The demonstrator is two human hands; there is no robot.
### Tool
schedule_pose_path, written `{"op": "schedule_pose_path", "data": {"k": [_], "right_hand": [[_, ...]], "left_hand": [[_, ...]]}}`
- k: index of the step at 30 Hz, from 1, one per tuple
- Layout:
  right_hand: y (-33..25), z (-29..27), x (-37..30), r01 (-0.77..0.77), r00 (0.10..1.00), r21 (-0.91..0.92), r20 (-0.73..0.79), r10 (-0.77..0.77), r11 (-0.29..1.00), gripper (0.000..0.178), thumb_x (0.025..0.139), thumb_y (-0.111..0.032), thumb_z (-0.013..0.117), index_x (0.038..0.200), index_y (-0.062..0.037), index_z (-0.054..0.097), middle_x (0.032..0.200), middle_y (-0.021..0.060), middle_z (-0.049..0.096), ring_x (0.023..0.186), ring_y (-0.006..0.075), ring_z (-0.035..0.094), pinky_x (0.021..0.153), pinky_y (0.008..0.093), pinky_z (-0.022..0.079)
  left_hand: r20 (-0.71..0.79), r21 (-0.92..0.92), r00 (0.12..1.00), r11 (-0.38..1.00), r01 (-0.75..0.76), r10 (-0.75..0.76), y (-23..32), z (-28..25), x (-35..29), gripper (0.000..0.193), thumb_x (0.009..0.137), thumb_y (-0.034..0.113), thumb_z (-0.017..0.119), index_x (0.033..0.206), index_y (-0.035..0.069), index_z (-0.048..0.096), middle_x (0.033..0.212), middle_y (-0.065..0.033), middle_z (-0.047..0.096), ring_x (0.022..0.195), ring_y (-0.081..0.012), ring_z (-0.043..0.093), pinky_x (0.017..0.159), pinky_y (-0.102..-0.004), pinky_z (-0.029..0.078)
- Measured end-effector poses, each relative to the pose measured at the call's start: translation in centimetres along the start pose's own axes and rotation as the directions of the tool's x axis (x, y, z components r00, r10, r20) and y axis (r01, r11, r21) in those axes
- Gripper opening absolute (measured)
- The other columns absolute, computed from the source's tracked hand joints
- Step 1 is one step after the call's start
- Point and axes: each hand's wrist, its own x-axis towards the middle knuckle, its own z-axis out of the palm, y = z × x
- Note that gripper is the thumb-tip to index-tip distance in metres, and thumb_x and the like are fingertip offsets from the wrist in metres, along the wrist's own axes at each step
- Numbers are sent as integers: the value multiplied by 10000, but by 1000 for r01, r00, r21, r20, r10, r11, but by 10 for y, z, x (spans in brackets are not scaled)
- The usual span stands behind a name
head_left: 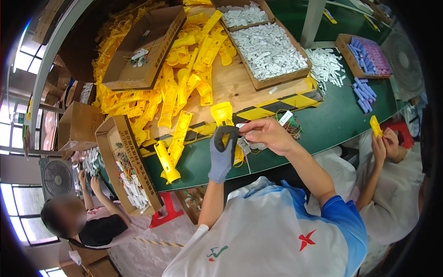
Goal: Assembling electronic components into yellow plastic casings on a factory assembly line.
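Note:
My left hand [222, 154], in a grey-blue glove with black fingertips, is closed around a yellow plastic housing [222, 113]. The housing's wide cupped end points away from me, and its narrower end shows below the glove. Close on the right, my bare right hand [270, 135] has thumb and forefinger pinched together beside the housing. What the pinch holds is partly hidden; a small pale piece shows at the fingertips. Just under that hand are clear or whitish small parts [251, 146]. Beyond its wrist lies a tangle of wired green circuit boards [290, 123] with a white piece on it.
Loose yellow housings [168, 94] heap up at the left, two lying near me [173, 150]. Cardboard boxes hold white pieces [270, 51] and wired parts [129, 184]. Purple cylindrical cells [364, 94] lie at right. Black-yellow tape edges the wooden board. People work on both sides.

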Motion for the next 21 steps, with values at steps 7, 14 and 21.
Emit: {"op": "schedule_pose_path", "data": {"k": [7,14,21], "right_hand": [[12,-13,3,42,989,-16,-139,-43,999,132,903,-72,712,1004,9,684,971,76,709,873,140,693,773,275,594],[30,-14,2,6,977,-72,-210,-21,997,84,914,-78,688,908,1,657,985,92,699,863,149,694,733,287,607],[28,-22,-5,6,971,-68,-237,-22,998,153,975,-178,641,966,-27,665,855,37,697,733,119,697,686,261,586]], "left_hand": [[155,261,947,912,-315,283,6,0,-8,434,723,-62,574,1148,6,624,1134,-148,629,1122,-290,572,1018,-390,412],[224,384,874,785,-486,432,10,-7,-11,303,750,79,739,1051,80,704,1070,-206,641,912,-410,639,780,-443,533],[-37,420,962,878,-229,269,-8,19,-20,261,767,73,766,1011,34,683,1013,-206,647,961,-410,614,823,-437,510]]}}
